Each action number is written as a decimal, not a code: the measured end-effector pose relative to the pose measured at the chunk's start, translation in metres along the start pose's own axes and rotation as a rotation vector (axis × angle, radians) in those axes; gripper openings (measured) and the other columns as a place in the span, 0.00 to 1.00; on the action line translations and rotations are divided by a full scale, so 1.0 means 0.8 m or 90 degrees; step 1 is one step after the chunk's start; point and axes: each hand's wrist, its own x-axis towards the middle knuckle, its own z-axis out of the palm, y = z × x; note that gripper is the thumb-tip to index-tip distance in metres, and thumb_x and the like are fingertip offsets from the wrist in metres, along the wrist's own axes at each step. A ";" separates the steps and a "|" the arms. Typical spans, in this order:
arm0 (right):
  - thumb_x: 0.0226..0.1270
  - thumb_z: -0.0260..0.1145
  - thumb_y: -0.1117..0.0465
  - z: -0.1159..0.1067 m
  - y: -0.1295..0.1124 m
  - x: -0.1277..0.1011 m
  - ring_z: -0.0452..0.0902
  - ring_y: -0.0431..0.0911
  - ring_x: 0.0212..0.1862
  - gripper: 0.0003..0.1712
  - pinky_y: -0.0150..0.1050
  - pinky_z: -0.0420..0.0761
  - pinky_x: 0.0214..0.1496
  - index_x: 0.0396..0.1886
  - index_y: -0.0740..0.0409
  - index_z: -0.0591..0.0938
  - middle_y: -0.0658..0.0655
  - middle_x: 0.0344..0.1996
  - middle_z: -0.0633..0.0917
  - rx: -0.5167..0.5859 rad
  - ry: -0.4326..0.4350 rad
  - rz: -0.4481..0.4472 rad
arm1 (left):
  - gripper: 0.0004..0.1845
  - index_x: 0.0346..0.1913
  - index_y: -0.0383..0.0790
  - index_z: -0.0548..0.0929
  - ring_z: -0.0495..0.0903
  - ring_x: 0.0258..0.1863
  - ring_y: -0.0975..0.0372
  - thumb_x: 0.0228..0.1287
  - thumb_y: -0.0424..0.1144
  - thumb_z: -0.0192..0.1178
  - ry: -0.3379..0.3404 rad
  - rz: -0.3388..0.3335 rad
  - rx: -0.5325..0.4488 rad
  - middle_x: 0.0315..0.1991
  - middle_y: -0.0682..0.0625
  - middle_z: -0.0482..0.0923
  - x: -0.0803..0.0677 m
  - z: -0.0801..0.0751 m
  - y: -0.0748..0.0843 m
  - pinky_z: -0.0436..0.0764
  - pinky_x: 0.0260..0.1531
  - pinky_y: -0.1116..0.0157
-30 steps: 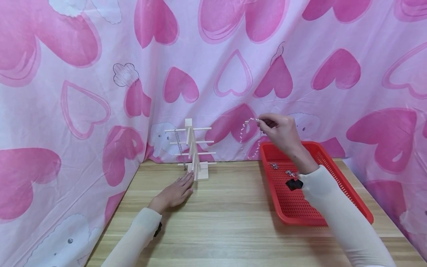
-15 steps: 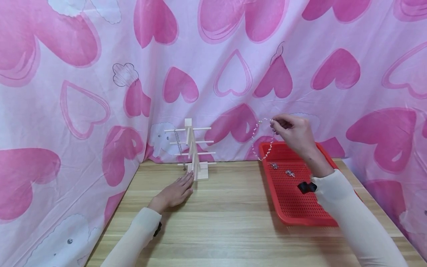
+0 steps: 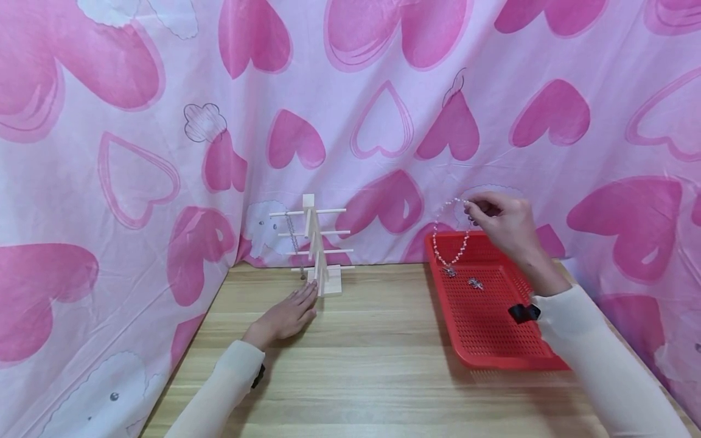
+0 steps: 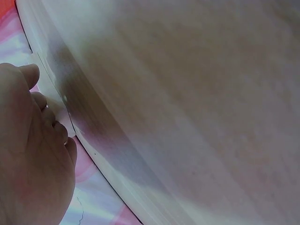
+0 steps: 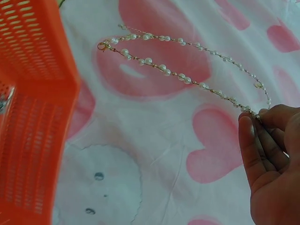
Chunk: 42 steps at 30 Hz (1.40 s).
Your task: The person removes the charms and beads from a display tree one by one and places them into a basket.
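Observation:
My right hand (image 3: 501, 222) pinches a pearl bead chain (image 3: 450, 234) that hangs in a loop over the far left corner of the red perforated tray (image 3: 493, 356). The right wrist view shows the same bead chain (image 5: 178, 75) trailing from my fingertips (image 5: 251, 136) beside the tray wall (image 5: 33, 93). My left hand (image 3: 287, 316) lies flat on the wooden table (image 3: 372, 365), fingers straight, its fingertips at the base of a small white wooden rack (image 3: 317, 249) with several cross bars. A thin metal chain (image 3: 294, 243) hangs from the rack's left side.
Two small metal jewellery pieces (image 3: 462, 277) lie in the tray's far end. A pink heart-print cloth (image 3: 383, 121) hangs behind the table and down its left and right sides. The left wrist view is blurred, showing my hand (image 4: 33, 154) against the pale table edge.
My right hand has moved right and slightly down with the bead chain, from between rack and tray to above the tray's far corner. The left hand has stayed put.

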 end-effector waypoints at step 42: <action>0.79 0.67 0.59 0.002 0.117 -0.098 0.82 0.54 0.39 0.13 0.40 0.83 0.36 0.53 0.63 0.88 0.66 0.43 0.89 -0.179 -0.244 0.257 | 0.35 0.85 0.31 0.50 0.48 0.86 0.40 0.88 0.47 0.42 0.018 0.013 -0.012 0.88 0.37 0.44 0.001 0.005 -0.004 0.55 0.85 0.41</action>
